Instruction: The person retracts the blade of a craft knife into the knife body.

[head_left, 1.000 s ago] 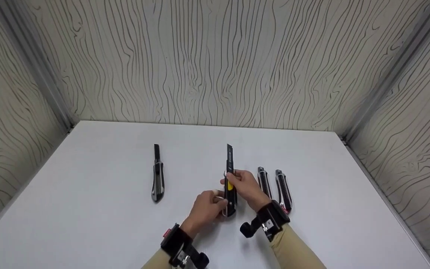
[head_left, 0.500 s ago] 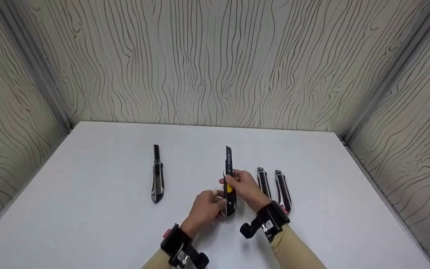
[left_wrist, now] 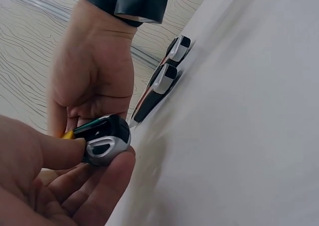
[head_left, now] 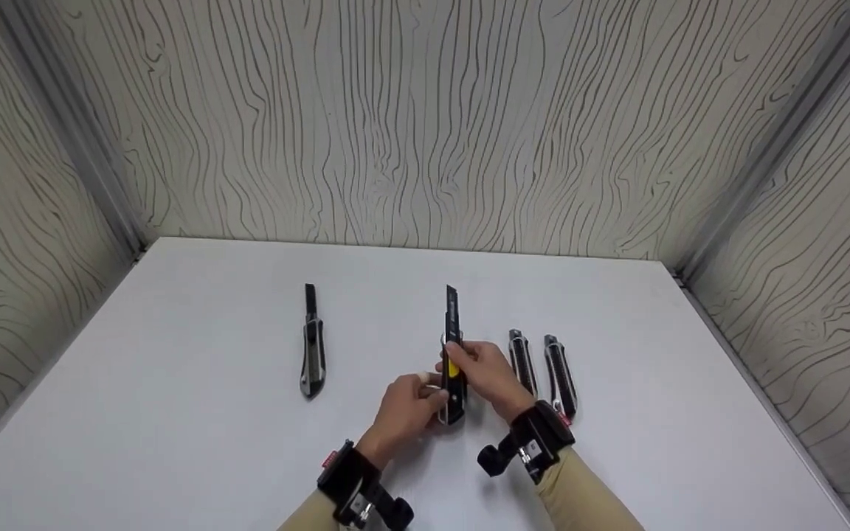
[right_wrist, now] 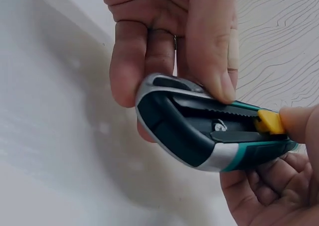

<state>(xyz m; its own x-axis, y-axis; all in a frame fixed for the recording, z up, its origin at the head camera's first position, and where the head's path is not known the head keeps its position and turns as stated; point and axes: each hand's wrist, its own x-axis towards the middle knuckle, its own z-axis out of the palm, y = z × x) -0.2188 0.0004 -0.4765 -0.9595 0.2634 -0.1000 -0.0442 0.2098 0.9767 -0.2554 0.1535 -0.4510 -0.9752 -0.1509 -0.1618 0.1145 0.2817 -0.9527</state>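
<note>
Both hands hold one snap-off utility knife (head_left: pixel 457 389) above the white table, its dark blade (head_left: pixel 452 302) extended and pointing away. The left hand (head_left: pixel 403 407) pinches the butt end of the handle between thumb and fingers. Farther up, the right hand (head_left: pixel 489 372) grips the handle, its thumb against the yellow slider (right_wrist: pixel 270 122). Black, grey and green parts of the handle (right_wrist: pixel 169 129) show in the right wrist view. From the left wrist view, the silver-edged butt (left_wrist: pixel 107 147) faces the camera. A pale wrap covers part of one left finger (right_wrist: pixel 233 49).
Left of the hands lies another utility knife (head_left: pixel 312 358) with its blade out. Two more utility knives, one inner (head_left: pixel 522 361) and one outer (head_left: pixel 561 376), lie beside the right wrist with no blade showing. Wood-patterned panels (head_left: pixel 395 125) enclose the white table (head_left: pixel 196 310).
The held knife has shifted slightly left and the right hand has moved a little. The left hand stays at the butt end, and the knives on the table have not moved.
</note>
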